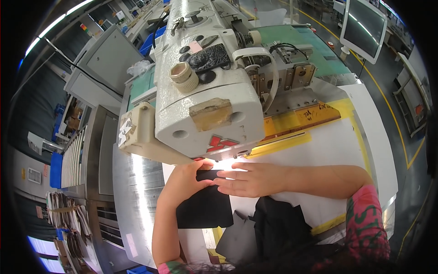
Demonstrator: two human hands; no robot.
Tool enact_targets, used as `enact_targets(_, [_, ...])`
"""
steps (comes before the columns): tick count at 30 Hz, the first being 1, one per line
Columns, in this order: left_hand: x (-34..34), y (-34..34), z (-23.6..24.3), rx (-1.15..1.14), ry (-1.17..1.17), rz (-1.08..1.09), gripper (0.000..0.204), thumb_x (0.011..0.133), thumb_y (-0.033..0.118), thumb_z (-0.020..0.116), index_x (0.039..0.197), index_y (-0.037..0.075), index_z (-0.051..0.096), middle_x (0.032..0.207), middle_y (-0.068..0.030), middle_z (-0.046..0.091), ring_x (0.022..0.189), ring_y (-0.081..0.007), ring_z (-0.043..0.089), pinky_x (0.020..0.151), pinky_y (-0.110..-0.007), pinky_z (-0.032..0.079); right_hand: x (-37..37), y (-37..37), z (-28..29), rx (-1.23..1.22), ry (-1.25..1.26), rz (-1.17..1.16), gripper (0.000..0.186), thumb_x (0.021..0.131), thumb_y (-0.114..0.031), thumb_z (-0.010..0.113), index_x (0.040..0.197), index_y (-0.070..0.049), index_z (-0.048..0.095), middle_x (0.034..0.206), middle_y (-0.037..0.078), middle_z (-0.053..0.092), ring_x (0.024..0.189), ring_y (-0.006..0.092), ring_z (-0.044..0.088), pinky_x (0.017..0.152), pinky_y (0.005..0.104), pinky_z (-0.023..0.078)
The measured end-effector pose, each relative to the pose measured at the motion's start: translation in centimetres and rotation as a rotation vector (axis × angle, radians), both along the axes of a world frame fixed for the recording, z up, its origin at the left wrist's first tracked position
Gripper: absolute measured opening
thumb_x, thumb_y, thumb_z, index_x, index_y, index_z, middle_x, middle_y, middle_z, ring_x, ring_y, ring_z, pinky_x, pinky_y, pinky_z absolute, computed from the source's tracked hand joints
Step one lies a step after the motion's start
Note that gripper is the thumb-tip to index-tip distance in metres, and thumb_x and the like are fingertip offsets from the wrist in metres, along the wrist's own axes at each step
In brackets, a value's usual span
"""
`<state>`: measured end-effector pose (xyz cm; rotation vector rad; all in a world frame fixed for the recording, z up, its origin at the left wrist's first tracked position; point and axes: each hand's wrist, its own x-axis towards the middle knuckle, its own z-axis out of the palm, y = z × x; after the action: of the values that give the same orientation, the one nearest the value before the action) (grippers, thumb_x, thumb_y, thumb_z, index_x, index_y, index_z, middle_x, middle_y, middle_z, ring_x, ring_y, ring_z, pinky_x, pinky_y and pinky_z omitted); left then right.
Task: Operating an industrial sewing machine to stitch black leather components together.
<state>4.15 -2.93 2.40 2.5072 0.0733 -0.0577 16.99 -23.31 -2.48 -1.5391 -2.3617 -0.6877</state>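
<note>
Left hand [185,181] is spanning black cloth [204,209], thumb parted | right hand [253,179] is touching far end, fingers loosely spread; neither visibly pinching | seeming light, limp (hold edges)

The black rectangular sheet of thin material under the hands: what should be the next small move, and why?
I would perhaps smooth the far end of the black rectangular sheet with the right hand: this hand and the left hand partly cover that end, close to the large white machine head.
</note>
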Motion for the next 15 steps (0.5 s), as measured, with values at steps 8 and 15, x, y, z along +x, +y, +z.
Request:
enact_targets(8, [0.3,1.4,-1.0,-0.197,0.186,-0.064,0.026,0.076,0.009,0.074,0.098,0.001,0.062,0.084,-0.0065,0.064,0.075,-0.017,0.058,0.071,-0.028,0.048,0.1,0.3,0.0,0.035,0.104,0.069,0.038,0.083,-0.016,0.055,0.12,-0.007,0.054,0.135,0.008,0.05,0.128,0.0232,0.046,0.101,0.0379,0.041])
enact_targets(15, [2.9,5.4,-5.5,0.237,0.04,0.237,0.03,0.084,0.016,0.067,0.11,0.003,0.062,0.109,-0.0088,0.065,0.103,-0.022,0.06,0.089,-0.034,0.047,-0.6,2.3,-2.5,0.063,0.13,-0.013,0.028,0.081,-0.016,0.057,0.104,-0.002,0.063,0.111,0.011,0.062,0.112,0.0254,0.057,0.098,0.0388,0.044])
